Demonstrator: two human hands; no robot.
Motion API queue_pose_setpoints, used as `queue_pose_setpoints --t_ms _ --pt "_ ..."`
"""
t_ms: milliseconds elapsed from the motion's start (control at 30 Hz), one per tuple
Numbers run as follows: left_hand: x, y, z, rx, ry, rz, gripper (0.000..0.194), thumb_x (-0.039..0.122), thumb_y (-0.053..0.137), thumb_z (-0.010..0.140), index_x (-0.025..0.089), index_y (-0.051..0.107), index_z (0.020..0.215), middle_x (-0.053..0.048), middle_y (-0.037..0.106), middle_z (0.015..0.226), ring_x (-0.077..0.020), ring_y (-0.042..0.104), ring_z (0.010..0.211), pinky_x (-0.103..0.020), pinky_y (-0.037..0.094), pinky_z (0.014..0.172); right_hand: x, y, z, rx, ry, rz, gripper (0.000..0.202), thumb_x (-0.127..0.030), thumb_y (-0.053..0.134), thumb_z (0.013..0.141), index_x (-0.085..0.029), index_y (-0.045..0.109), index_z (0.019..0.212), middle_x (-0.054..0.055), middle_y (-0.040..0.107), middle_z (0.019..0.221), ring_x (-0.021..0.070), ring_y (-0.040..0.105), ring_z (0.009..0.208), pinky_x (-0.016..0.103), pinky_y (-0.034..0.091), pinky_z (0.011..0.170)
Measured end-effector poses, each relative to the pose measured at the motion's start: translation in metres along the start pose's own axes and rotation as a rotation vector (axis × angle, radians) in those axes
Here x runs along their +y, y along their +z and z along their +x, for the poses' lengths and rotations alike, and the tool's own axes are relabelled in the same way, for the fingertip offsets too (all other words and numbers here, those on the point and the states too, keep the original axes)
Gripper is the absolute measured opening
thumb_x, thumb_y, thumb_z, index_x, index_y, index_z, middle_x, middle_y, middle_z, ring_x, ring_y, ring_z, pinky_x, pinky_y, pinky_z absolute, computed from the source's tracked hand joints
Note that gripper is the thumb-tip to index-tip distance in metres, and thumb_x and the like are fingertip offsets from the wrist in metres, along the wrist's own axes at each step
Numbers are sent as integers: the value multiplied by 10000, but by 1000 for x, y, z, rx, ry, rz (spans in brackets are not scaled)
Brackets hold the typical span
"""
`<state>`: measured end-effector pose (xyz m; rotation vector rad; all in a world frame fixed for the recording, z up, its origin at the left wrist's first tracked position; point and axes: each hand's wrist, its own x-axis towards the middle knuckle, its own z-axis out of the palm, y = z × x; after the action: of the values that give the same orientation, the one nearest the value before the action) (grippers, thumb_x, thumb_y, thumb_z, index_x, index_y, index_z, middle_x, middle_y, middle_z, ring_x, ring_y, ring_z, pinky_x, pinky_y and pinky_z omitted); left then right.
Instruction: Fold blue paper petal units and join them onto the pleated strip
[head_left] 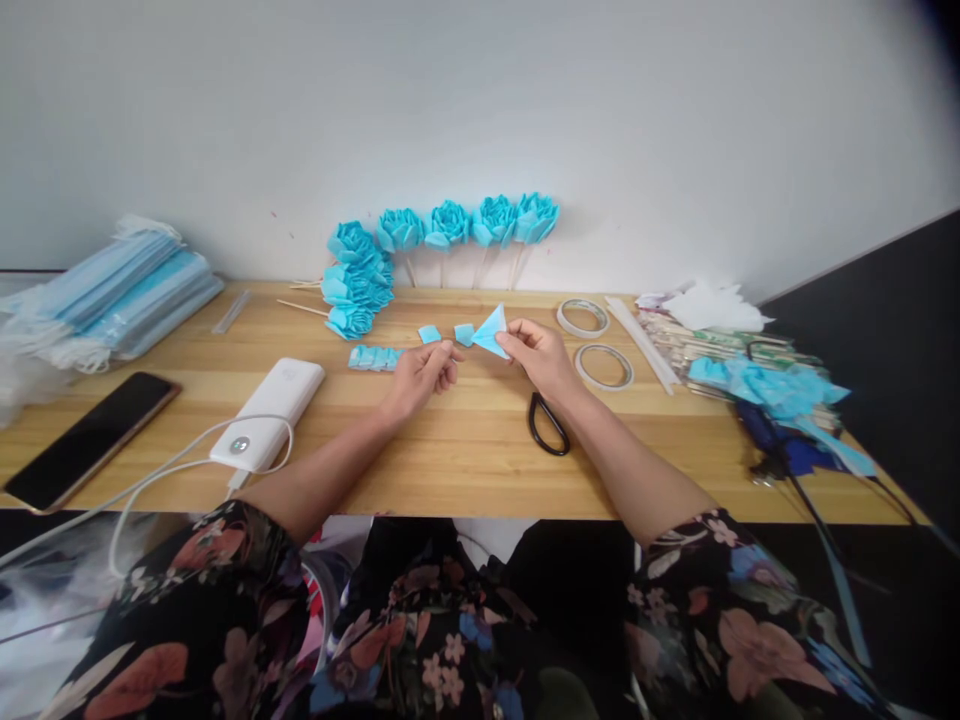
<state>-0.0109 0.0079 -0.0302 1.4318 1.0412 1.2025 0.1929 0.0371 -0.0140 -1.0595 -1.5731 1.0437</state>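
Pinching blue paper, right hand near tape rolls.

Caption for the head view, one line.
Right hand pinches a folded blue paper piece; blue paper roses stand along the wall.

No text, label, brand, number or sign can be read for certain. The power bank has a small round display near its cable end, with pale marks on it that are too small to make out as digits or letters. The inner rings of the 2 tape rolls, the far one and the near one, may carry print, too blurred to read. The green marks among the sticks at the right are also unreadable.
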Motion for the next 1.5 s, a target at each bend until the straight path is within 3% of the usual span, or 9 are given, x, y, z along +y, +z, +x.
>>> queue_pose_setpoints --t_ms 167,300,433,533,800,1033,1500 --pt "0 0 1 15 -15 -2 519 632 546 878 130 655 805 -6 579 573 -84 490 469 -207 405 454 -2 -4 1 -19 3 84 284 -475 709 785 -208 624 734 -41 546 588 105 479 552 254 389 565" --pt "-4 1 2 11 -16 0 508 620 540 888 132 654 809 -7 581 579 -87 496 473 -207 403 452 -6 -17 5 -121 43 232 316 -518 709 757 -218 611 757 -37 551 622 113 486 559 268 428 574" --pt "-8 2 4 2 -14 -1 499 613 536 897 136 661 817 -6 582 581 -87 501 471 -206 405 451 -5 -24 8 -98 -23 30 285 -469 687 792 -206 597 726 -34 551 639 110 468 581 264 396 581" --pt "-10 3 4 5 -22 14 486 606 556 887 140 661 800 -4 578 570 -88 501 466 -205 403 447 -6 -19 6 -90 -75 -111 255 -417 655 828 -197 593 717 -36 554 640 103 453 589 257 353 580" --pt "-3 0 4 13 65 80 448 596 589 864 154 655 851 -10 605 665 -101 543 555 -216 453 533 -10 -1 -5 -169 -120 -227 224 -399 633 832 -201 601 731 -33 574 632 108 454 575 251 349 562" --pt "5 2 4 -117 40 132 386 536 661 814 159 609 751 13 587 634 -100 526 583 -228 432 585 -4 6 -8 -176 -145 -223 226 -396 626 853 -204 602 735 -29 560 653 112 452 600 254 360 589" --pt "16 21 19 -87 -86 -92 361 478 744 761 145 604 749 4 628 609 -94 566 535 -226 465 553 -5 2 -4 -80 -110 -146 228 -405 625 835 -201 589 739 -31 542 639 111 449 590 256 356 577"
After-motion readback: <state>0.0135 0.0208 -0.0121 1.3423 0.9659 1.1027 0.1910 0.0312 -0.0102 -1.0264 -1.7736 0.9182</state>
